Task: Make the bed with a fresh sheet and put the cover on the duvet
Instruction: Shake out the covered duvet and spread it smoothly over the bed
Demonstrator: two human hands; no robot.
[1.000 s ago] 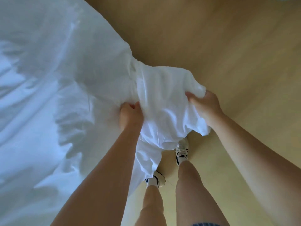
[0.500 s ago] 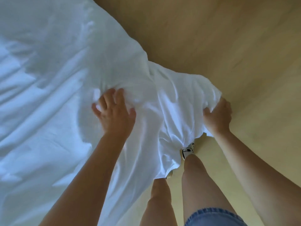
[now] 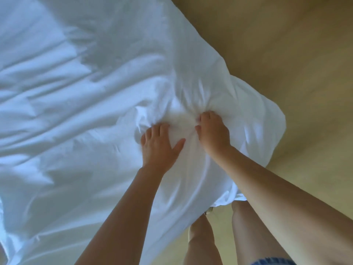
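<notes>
A: Where's the duvet cover (image 3: 86, 111) relative to the hands?

B: Under both. White cloth is spread over the bed. The bulk runs up and left from the hands, and that's the long axis. One corner (image 3: 267, 121) lies right of the hands and overhangs the wood floor (image 3: 286, 54).

A: Sure it's the cover and not the sheet?

B: That's a judgement. The corner looks puffy, as if filled. I can't rule out the sheet.

A: Hands?

B: The right hand (image 3: 214, 134) has its fingers (image 3: 205, 116) curled into the cloth, clenched on a bunch of it. The left hand (image 3: 159, 148) is splayed with the thumb out, fingers (image 3: 158, 129) near straight, pressing down. Its tips sink into a fold, so I can't tell if they pinch anything.

A: What's the key relation?

B: There's a pucker (image 3: 188, 116) between the two hands, just ahead of the fingertips. Creases radiate from it. The hands are close together but not touching.

A: Which hand is nearer the corner?

B: The right. The left is on the bulk side.

A: Cloth condition?

B: It's wrinkled, with long soft folds across the bed and tight creases only at the pucker. It's limp, so I expect it to slide and bunch when pulled.

A: Next move?

B: Likely working the filling out towards that corner, with the right hand leading and the left anchoring. The risk is dragging the overhang off the bed.
</notes>
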